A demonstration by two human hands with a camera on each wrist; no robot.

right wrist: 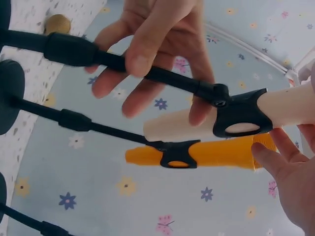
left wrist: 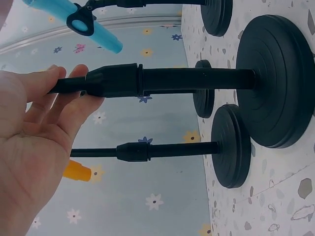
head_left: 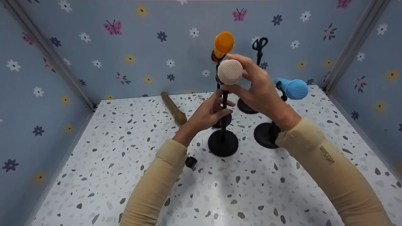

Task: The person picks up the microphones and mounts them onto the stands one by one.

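A pale pink microphone (head_left: pixel 230 72) sits in the black clip (right wrist: pixel 243 114) of a microphone stand (left wrist: pixel 197 78). My right hand (head_left: pixel 259 84) holds this microphone by its head end, thumb and fingers on either side. My left hand (head_left: pixel 205 111) pinches the thin upper pole of the same stand, just above its collar (left wrist: pixel 114 80), with some fingers spread in the head view. The stand's round base (head_left: pixel 223 143) is on the speckled table. Right behind it, an orange microphone (head_left: pixel 224 43) rests in the clip of another stand.
At right, a blue microphone (head_left: pixel 296 89) is clipped on a stand with a round base (head_left: pixel 266 135). An unfilled clip (head_left: pixel 259 44) tops a stand at the back. A brown microphone (head_left: pixel 174 110) lies at back left. A small black piece (head_left: pixel 191 162) lies beside the left sleeve. Flower-patterned walls (head_left: pixel 176 40) enclose the table.
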